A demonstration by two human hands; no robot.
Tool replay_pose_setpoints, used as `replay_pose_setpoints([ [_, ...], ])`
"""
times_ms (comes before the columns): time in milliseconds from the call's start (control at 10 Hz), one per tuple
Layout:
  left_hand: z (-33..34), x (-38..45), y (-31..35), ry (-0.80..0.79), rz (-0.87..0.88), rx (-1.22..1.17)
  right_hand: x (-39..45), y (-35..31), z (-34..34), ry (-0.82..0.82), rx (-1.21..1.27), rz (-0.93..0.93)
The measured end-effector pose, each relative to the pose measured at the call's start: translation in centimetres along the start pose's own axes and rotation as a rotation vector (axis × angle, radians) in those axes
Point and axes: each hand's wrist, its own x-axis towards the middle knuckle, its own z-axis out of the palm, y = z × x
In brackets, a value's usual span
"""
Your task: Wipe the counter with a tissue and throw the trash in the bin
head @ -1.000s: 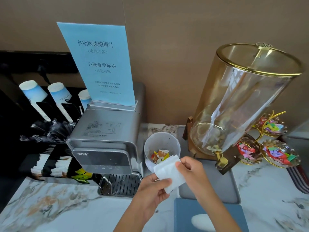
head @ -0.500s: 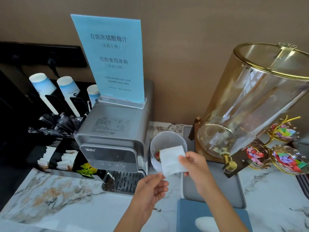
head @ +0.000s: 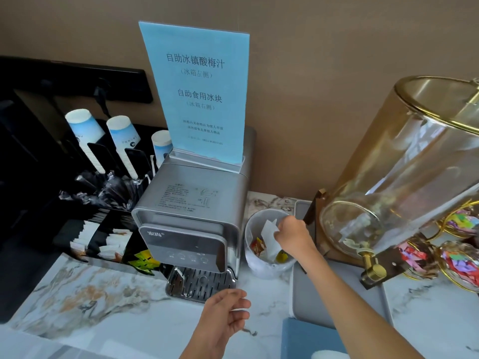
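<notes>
The right hand reached over the rim of the small translucent bin, its fingers pinching the upper edge of the white tissue, which hung inside the bin among coloured wrappers. The left hand hovered above the marble bench, fingers loosely spread and holding nothing. The bin stood between the silver water dispenser and the grey tray under the glass drink jar. The bin looked light, so a wrist catching its rim on withdrawal could probably tip it and scatter wrappers. A limp tissue could also cling to the fingers and lift back out.
</notes>
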Motion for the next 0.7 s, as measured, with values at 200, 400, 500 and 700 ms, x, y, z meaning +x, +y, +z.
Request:
replay_pose_setpoints([
  [200, 0.2, -0.1, 0.5, 0.004, 0.009, -0.009, 0.4, -1.0, 1.7, -0.080, -0.222, 0.005],
  [400, 0.0, -0.3, 0.6, 0.008, 0.007, -0.008, 0.8, -0.8, 2.8, -0.120, -0.288, -0.006],
  [500, -0.1, -0.4, 0.6, 0.007, 0.006, 0.001, 0.5, -1.0, 2.8, -0.130, -0.306, -0.013],
  [700, 0.4, -0.4, 0.6, -0.016, 0.033, 0.049, -0.4, -0.9, 1.1, -0.085, -0.254, -0.019],
])
